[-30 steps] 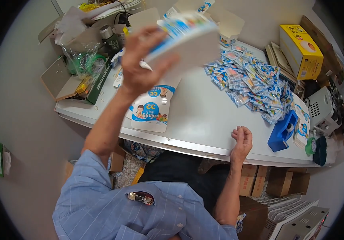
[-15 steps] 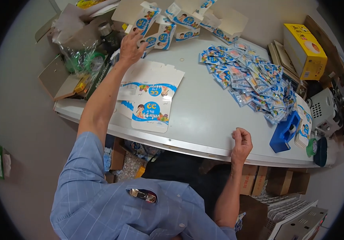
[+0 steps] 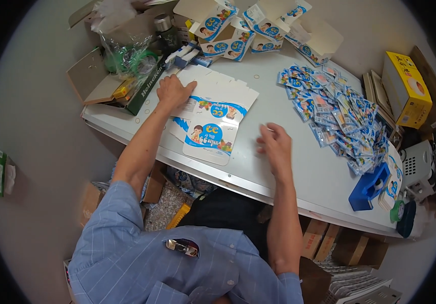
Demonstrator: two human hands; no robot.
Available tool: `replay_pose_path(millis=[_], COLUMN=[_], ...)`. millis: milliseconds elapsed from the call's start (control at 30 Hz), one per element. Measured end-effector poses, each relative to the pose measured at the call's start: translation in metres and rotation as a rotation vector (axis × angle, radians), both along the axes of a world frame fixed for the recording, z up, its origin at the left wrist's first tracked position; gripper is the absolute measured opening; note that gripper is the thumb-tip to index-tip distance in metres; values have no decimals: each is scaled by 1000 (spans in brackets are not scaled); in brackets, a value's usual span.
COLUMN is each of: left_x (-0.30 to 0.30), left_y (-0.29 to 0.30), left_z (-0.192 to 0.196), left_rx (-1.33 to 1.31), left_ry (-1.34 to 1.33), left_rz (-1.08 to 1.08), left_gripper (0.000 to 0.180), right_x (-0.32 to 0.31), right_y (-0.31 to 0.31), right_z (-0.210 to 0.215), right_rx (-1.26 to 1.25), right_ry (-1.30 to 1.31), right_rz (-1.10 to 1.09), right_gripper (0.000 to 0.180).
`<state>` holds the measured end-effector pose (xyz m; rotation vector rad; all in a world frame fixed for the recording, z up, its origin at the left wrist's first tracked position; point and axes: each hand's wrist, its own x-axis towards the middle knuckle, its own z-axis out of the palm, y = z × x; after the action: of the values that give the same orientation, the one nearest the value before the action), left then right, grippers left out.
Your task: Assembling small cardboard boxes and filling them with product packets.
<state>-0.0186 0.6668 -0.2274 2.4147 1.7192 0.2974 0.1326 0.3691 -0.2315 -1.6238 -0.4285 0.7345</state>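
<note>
My left hand (image 3: 172, 91) lies flat on a stack of unfolded white and blue carton blanks (image 3: 213, 126) on the white table (image 3: 278, 177), fingers spread over the top left blank. My right hand (image 3: 276, 144) hovers over the table just right of the stack, fingers loosely apart and holding nothing. Several folded cartons of the same print (image 3: 238, 30) stand at the far edge of the table. A wide spread of small blue and white sachets (image 3: 339, 116) covers the table to the right of my right hand.
A blue tape dispenser (image 3: 367, 187) sits near the table's right front edge. A yellow box (image 3: 405, 88) stands at the far right. A green-sided open cardboard box with plastic wrap (image 3: 126, 76) is at the far left. Cardboard boxes lie under the table.
My left hand let go of the raised carton, came down and now rests on the flat blanks. My right hand left the table's front edge and moved up over the table.
</note>
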Motion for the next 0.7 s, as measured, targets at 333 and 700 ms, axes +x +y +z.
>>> replay_pose_path(millis=[333,700], left_x=[3,26], left_y=[-29,-145], left_z=[4,100], left_rx=[26,419], left_ry=[-451,-1370], left_rz=[2,-788], left_gripper=[82,60], right_x=[-25,6], right_y=[56,-10], right_z=[-17,82], right_rx=[-270,434], right_ry=[-345,-183], right_rz=[100,-366], right_gripper=[39,61])
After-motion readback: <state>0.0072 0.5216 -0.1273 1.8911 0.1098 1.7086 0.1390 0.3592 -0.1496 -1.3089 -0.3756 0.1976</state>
